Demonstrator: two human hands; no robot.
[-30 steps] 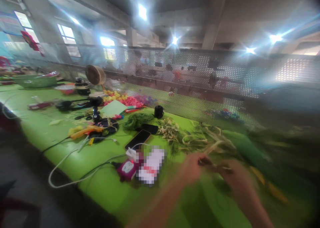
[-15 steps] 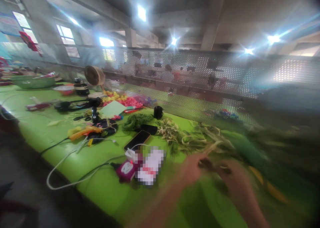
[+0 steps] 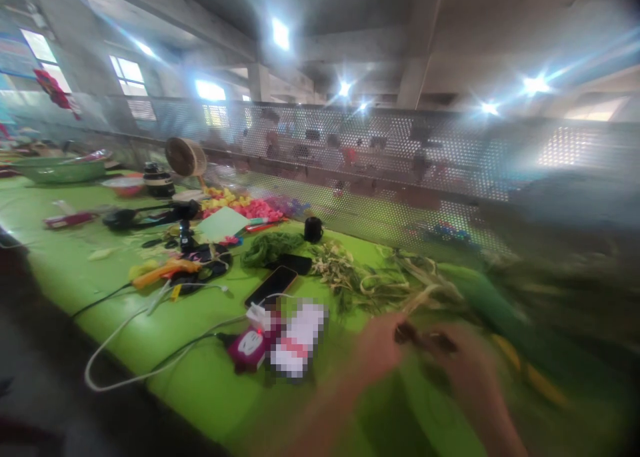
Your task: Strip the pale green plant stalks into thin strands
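Observation:
My left hand [image 3: 381, 342] and my right hand [image 3: 470, 367] meet low in the view over a bright green table [image 3: 210, 370]. Both are blurred. Their fingers are pinched together on a small dark piece [image 3: 420, 337] held between them; I cannot make out what it is. Just beyond the hands lies a heap of green and pale leaf strips [image 3: 395, 280].
A phone [image 3: 271, 285], a pink charger [image 3: 247, 345] with white cable [image 3: 125, 323], green yarn [image 3: 270, 245], a black cup [image 3: 313, 229], an orange tool [image 3: 160, 270], coloured pieces [image 3: 245, 205] and a small fan [image 3: 185, 157] lie to the left. A perforated metal screen [image 3: 400, 170] bounds the far side.
The view has drifted slightly; the things on the table sit a little further left and lower. Both hands stay together on the dark piece.

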